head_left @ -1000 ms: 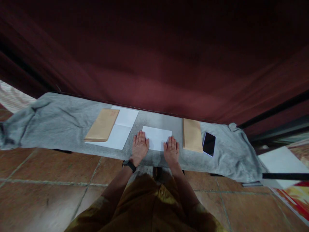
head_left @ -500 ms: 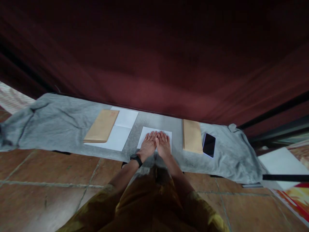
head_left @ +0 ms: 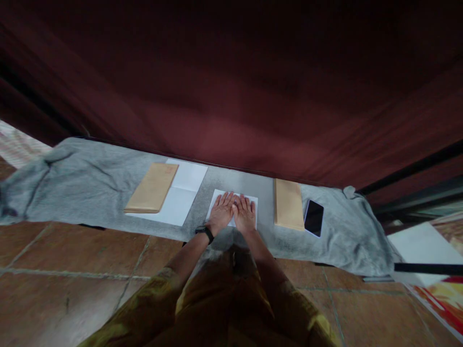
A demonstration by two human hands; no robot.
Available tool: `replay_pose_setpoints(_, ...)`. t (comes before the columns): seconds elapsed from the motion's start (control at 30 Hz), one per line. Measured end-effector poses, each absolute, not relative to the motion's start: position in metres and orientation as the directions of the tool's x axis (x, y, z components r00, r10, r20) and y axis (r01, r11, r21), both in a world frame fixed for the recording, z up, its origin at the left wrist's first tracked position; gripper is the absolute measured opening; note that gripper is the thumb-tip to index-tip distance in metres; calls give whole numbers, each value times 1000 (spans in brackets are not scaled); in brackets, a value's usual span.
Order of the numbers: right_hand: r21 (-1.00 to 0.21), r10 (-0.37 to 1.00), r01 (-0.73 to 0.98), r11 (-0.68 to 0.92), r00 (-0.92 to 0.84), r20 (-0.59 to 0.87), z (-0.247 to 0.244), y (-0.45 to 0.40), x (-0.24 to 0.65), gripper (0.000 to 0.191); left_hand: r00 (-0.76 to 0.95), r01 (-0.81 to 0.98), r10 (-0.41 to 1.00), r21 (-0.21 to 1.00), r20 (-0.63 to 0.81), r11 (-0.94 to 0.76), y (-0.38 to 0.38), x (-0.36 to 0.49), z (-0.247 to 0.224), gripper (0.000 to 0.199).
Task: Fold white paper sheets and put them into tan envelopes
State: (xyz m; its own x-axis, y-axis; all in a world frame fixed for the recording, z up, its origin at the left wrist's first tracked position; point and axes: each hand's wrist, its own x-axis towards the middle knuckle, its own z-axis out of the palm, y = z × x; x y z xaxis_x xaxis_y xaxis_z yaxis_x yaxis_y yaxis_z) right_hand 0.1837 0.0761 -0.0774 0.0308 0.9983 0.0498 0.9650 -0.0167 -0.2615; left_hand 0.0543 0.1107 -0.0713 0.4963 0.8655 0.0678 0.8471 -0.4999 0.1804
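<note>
My two hands have come in from the sides of the small white paper [head_left: 231, 223] and now lie close together on top of it; since half a second ago they have hardly moved; this means the middle of the paper is now covered and kept down against the gray cloth [head_left: 90, 183]. My left hand [head_left: 220, 214] and right hand [head_left: 244, 215] are flat, palms down, fingers out straight; neither one grips anything.

The paper lies right in front of me; its corners peek out past my fingers; my arms cross the near edge of the cloth, so there is little room on my side; the far edge runs by the dark red wall [head_left: 231, 120], with a strip of cloth between. To my left is some bare cloth, then a bigger white sheet [head_left: 177, 205] with a brown packet [head_left: 151, 188] on it; to my right is more bare cloth, then another brown packet [head_left: 289, 205] with a phone [head_left: 314, 218] just beside it.
</note>
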Motion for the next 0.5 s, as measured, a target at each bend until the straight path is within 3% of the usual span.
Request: replay_pose_setpoints(0.5, -261, 988, 962, -76, 107, 108, -83, 82, 188, 54, 387, 895, 914, 188, 125, -405, 114, 54, -72, 58)
